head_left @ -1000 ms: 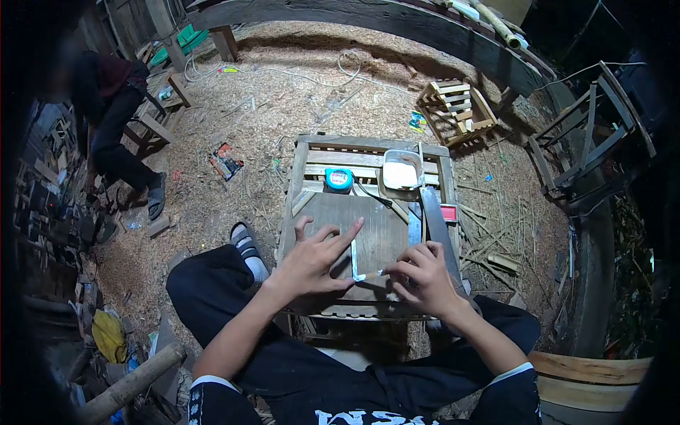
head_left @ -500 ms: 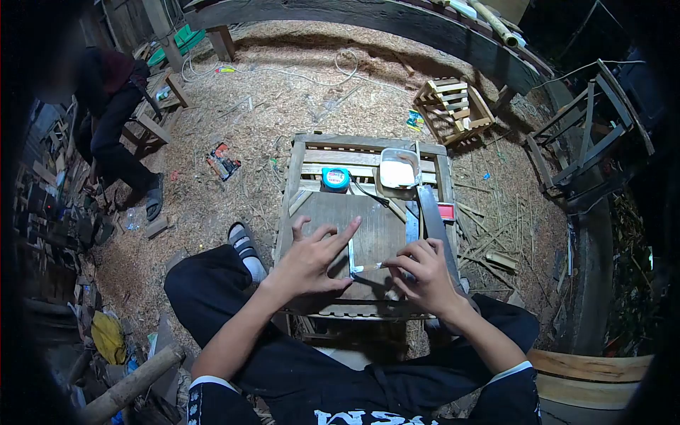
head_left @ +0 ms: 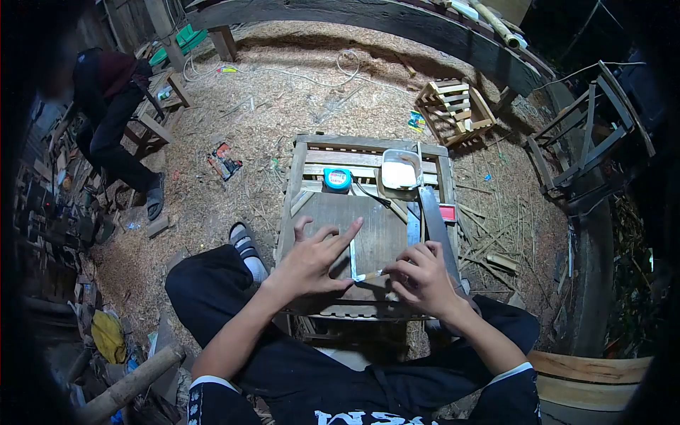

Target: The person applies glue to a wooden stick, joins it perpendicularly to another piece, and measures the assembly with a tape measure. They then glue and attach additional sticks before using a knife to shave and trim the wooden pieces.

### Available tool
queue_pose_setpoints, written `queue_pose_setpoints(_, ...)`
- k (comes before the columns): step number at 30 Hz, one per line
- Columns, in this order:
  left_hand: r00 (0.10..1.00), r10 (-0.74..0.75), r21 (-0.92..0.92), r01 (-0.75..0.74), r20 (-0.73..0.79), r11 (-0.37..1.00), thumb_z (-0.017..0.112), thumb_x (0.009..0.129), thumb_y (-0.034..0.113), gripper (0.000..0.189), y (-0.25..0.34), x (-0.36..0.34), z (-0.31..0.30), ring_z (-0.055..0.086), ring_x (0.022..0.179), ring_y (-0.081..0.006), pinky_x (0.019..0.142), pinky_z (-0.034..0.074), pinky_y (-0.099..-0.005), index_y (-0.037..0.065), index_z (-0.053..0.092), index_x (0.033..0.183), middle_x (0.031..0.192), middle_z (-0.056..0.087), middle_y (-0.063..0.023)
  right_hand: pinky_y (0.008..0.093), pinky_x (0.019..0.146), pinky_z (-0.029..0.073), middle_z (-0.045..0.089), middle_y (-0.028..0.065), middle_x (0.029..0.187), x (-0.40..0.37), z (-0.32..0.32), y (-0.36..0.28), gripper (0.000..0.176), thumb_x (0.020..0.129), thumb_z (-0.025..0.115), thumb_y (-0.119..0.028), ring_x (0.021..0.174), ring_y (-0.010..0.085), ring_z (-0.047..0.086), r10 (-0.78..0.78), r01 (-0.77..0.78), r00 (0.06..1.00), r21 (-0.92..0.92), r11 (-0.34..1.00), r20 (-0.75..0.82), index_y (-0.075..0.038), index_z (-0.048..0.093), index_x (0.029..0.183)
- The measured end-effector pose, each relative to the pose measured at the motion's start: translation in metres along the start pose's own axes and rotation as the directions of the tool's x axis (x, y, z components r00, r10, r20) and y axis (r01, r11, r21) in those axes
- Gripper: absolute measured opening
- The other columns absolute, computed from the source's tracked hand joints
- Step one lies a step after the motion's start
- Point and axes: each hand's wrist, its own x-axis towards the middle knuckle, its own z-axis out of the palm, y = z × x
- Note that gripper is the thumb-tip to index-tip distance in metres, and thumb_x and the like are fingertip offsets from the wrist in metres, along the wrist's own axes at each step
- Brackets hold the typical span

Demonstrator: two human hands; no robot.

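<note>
My left hand [head_left: 312, 265] rests over the wooden board [head_left: 329, 212], fingers spread and thumb low by the corner of a thin white strip [head_left: 353, 258]. To the right, my right hand [head_left: 423, 276] has its fingers curled around the outer end of a small brown-and-white stick [head_left: 370, 275]. The stick's white end meets the lower end of the strip. A teal tape measure [head_left: 337, 180] and a white tub [head_left: 400, 170] sit at the far side of the slatted table [head_left: 301, 159]. A saw blade [head_left: 433, 219] and a metal ruler [head_left: 414, 223] lie right of the board.
A red box [head_left: 447, 212] is at the table's right edge. Beyond stands a slatted wooden crate [head_left: 455, 110] on shavings. A person in dark clothes [head_left: 113, 113] sits at the upper left. A wooden frame [head_left: 584, 142] stands at the right.
The stick's right end has swung slightly toward the far side, so it now slants more. My left hand has hardly moved.
</note>
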Motion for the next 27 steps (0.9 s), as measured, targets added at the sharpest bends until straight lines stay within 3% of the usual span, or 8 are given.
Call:
queue_pose_setpoints(11,1.0,-0.001,-0.003,0.001,0.0,1.0,0.08,0.08,0.055,0.117,-0.001,0.0,0.001,0.06,0.124,-0.0219,0.114,0.015,-0.0539,0.006,0.02,0.169,0.129,0.071,-0.0065,0.0445,0.097,0.038,0.064,0.0037,0.101,0.001,0.0,0.001,0.03,0.079,0.083,-0.017,0.101,0.0229,0.061,0.009,-0.009,1.0,-0.009,1.0,0.002,-0.015,0.073,0.108)
queue_pose_setpoints(22,1.0,-0.004,-0.011,0.004,-0.003,1.0,0.08,0.08,0.055,0.118,-0.001,0.0,0.002,0.06,0.125,-0.022,0.114,0.015,-0.0541,0.007,0.019,0.169,0.128,0.071,-0.0061,0.0423,0.096,0.039,0.064,0.0045,0.099,0.009,0.013,0.011,0.028,0.082,0.079,-0.011,0.101,0.0238,0.062,0.117,-0.114,0.988,0.033,0.993,-0.105,-0.014,0.074,0.11)
queue_pose_setpoints(27,1.0,-0.006,-0.034,0.006,-0.007,0.999,0.08,0.08,0.054,0.119,-0.002,-0.001,0.002,0.059,0.125,-0.0224,0.114,0.015,-0.0543,0.007,0.017,0.169,0.129,0.071,-0.0062,0.0418,0.095,0.039,0.064,0.0046,0.098,0.01,0.011,0.008,0.026,0.083,0.078,-0.012,0.101,0.024,0.062,0.084,-0.079,0.993,0.057,0.995,-0.085,-0.014,0.074,0.109)
